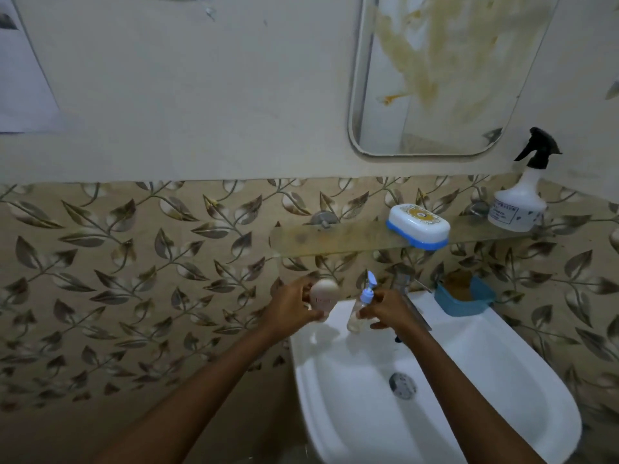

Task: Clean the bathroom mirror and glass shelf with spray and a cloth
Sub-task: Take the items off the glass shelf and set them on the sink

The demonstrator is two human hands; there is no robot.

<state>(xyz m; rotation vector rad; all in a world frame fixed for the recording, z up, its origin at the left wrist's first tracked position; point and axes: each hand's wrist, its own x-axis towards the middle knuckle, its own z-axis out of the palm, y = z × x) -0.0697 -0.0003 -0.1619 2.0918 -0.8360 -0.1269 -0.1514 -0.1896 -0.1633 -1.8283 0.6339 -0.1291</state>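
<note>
The cleaning proper looks not yet begun. The mirror [449,72] carries broad yellowish smears, and the glass shelf [335,237] below it shows brown stains on its bare left part. A soap box [418,226] and the spray bottle [521,195] stand on the shelf's right side; no cloth is in view. The left hand [294,306] is closed around a pale rounded bottle [323,298], and the right hand [385,311] grips a small pump bottle [360,306], both held over the back rim of the sink [469,380]. This seems to be shelf clearing; spraying and wiping both surfaces remain.
</note>
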